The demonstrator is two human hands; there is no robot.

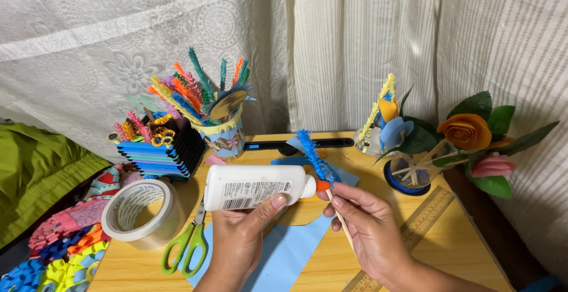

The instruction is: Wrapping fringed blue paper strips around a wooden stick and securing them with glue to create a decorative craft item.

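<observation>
Left hand [239, 233] is wrapped around a white plastic glue bottle with an orange nozzle [260, 186], held sideways above the wooden tabletop [449, 247]. Right hand [367, 224] pinches a thin wooden stick wound with fringed blue paper [315, 159], its fingers pressed together; the nozzle tip meets the stick at the fringe's lower end. Green-handled scissors [188, 246] and a roll of clear tape [142, 212] lie to the left. A light blue paper sheet [284, 256] lies beneath both hands.

Home craft table [449, 244], curtains [355, 49] behind
</observation>
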